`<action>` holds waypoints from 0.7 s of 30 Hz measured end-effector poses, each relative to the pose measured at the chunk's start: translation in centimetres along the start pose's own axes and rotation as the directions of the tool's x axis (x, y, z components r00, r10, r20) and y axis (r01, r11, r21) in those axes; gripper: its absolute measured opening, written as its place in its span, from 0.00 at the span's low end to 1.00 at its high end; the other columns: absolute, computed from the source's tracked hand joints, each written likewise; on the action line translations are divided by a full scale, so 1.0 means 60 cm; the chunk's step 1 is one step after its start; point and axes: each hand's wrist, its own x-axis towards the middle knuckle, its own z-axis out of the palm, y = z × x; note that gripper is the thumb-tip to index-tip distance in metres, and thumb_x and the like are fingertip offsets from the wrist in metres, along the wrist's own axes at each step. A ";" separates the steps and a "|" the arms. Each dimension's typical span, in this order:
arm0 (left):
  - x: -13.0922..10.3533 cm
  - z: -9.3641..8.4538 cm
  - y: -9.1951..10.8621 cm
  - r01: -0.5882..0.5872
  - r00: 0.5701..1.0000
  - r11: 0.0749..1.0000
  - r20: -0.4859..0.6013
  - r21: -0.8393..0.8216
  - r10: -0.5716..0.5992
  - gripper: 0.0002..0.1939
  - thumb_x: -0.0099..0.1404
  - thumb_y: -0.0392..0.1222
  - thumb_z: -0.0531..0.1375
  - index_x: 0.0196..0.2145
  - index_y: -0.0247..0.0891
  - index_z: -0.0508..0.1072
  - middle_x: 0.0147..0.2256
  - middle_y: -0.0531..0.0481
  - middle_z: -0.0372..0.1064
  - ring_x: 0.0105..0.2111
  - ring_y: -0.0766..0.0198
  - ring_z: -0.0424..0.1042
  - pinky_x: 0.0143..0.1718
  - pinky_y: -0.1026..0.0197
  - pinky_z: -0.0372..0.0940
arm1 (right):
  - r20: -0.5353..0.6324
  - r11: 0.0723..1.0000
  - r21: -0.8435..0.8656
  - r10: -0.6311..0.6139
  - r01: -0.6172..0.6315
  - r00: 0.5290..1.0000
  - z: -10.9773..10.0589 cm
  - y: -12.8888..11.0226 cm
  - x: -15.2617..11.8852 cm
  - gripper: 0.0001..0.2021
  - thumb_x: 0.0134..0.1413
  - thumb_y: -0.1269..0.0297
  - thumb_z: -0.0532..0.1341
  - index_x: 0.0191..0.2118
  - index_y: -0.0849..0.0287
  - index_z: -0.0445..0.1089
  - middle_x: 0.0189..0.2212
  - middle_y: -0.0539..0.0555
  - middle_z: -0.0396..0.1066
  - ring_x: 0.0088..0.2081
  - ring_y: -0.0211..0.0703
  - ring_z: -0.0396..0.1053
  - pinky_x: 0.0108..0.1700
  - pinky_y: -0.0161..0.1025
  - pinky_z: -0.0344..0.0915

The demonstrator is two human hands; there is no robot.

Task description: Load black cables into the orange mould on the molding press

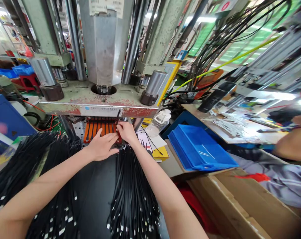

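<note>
Press plate (103, 99) above orange fixture (101, 125)

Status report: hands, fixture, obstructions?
Left hand open by orange fixture; right hand at its right end. Black strands bundled nearer, more across it. Nothing visibly blocking.

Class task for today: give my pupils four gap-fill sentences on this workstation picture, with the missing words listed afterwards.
1. Beneath the machine, the fixture by the hands is mainly coloured ____.
2. Of the left hand and right hand, the one farther from the clear bottle is the ____ one.
3. As pictured, the large blue tray lies on the bottle's ____ side.
4. The pale-tipped strands are otherwise coloured ____.

Missing words: orange; left; right; black.
</note>
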 end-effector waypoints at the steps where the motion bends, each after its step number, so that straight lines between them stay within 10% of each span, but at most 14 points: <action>1: 0.012 -0.002 -0.008 0.026 0.999 0.999 0.038 -0.020 -0.025 0.30 0.71 0.55 0.44 0.64 0.37 0.55 0.64 0.41 0.53 0.64 0.55 0.53 0.65 0.40 0.30 | -0.017 0.999 -0.040 0.008 -0.009 1.000 0.000 0.000 -0.001 0.11 0.60 0.72 0.53 0.34 0.62 0.73 0.33 0.57 0.76 0.39 0.44 0.74 0.46 0.36 0.63; 6: 0.091 -0.003 -0.070 0.174 0.967 0.983 0.199 -0.058 -0.160 0.29 0.72 0.53 0.37 0.65 0.39 0.55 0.65 0.45 0.50 0.64 0.56 0.52 0.65 0.44 0.33 | 0.009 0.983 -0.184 0.016 -0.014 1.000 0.006 -0.005 -0.034 0.09 0.58 0.72 0.56 0.43 0.60 0.72 0.40 0.58 0.71 0.45 0.46 0.69 0.51 0.40 0.61; 13: 0.170 0.028 -0.113 0.314 0.945 0.943 0.135 -0.109 -0.299 0.27 0.70 0.46 0.45 0.62 0.32 0.59 0.58 0.39 0.64 0.59 0.53 0.60 0.63 0.51 0.47 | 0.082 0.952 -0.301 0.091 -0.062 0.992 0.008 -0.012 -0.055 0.10 0.60 0.65 0.55 0.47 0.54 0.68 0.41 0.56 0.67 0.42 0.47 0.69 0.45 0.41 0.62; 21: 0.155 -0.001 -0.097 0.306 0.952 0.942 0.051 -0.140 -0.302 0.29 0.70 0.55 0.44 0.58 0.31 0.65 0.57 0.37 0.65 0.57 0.53 0.63 0.60 0.53 0.51 | 0.094 0.998 -0.020 -0.059 0.061 0.994 0.007 0.021 -0.062 0.12 0.60 0.63 0.53 0.48 0.56 0.67 0.34 0.51 0.72 0.36 0.41 0.70 0.43 0.38 0.64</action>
